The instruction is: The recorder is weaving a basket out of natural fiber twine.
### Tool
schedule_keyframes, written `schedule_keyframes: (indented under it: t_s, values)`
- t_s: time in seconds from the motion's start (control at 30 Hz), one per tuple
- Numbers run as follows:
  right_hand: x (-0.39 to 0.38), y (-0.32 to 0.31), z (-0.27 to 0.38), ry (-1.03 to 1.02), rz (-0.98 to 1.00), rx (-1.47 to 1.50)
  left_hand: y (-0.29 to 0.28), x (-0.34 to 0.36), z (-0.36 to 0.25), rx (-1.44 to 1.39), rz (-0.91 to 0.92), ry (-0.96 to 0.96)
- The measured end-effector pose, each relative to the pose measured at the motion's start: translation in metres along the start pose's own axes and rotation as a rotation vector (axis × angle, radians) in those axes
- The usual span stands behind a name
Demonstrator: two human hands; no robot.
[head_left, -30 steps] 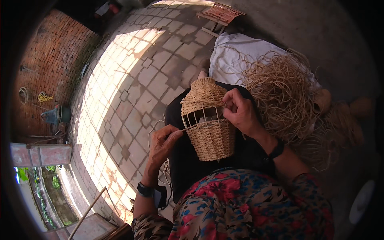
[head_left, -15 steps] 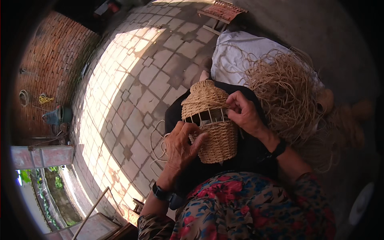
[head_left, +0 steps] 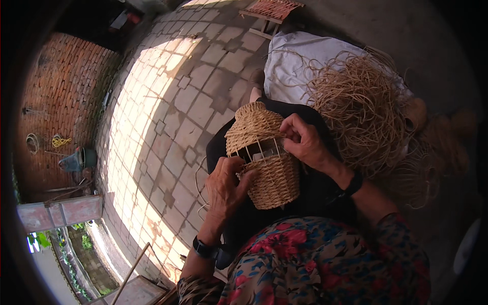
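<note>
A bottle-shaped basket (head_left: pixel 275 184) of tan twisted cord lies on my lap, its narrow neck pointing away from me. Around its middle runs an unwoven gap where thin upright stakes show, and a greyish surface is partly visible inside. On the left, my left hand (head_left: pixel 223 184) is closed at the lower woven edge beside the gap, thumb against the weave. My right hand (head_left: pixel 306 144) pinches the right side at the gap; its fingertips hide the exact strand. Loose cord (head_left: pixel 200 185) loops out past my left hand.
A big tangled heap of cord (head_left: pixel 358 101) lies on a white sheet (head_left: pixel 290 66) to the right. Brown rounded woven pieces (head_left: pixel 416 114) sit beyond the heap. A low slatted stool (head_left: pixel 272 11) stands ahead on stone paving (head_left: pixel 201 109). A bucket (head_left: pixel 89 157) is by the brick wall.
The whole view has shifted slightly. Both hands stay at the gap, with the left fingers curled a little differently against the lower weave. The basket remains on my lap.
</note>
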State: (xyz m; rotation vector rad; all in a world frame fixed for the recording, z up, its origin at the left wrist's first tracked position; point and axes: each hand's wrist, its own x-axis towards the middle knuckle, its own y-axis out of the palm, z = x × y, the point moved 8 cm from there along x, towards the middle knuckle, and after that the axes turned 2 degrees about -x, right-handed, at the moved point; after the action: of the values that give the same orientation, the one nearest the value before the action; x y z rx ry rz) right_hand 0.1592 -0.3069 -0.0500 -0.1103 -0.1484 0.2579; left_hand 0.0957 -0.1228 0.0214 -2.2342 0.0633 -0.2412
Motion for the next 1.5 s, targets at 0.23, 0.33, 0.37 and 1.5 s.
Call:
schedule_keyframes:
  t_s: [0.23,0.33,0.37,1.5]
  values:
    - [0.001,0.001,0.002,0.003,-0.001,0.009,0.010,0.001,0.001,0.018,0.062,0.032]
    - [0.004,0.002,0.004,0.003,0.011,0.009,0.003,-0.001,0.006,-0.047,-0.011,0.062]
    - [0.002,0.003,0.005,-0.008,0.011,0.013,0.001,-0.003,0.006,-0.052,-0.017,0.082]
    - [-0.051,-0.010,-0.001,-0.061,0.251,-0.770,0.014,-0.050,0.094,-0.914,0.082,-0.315]
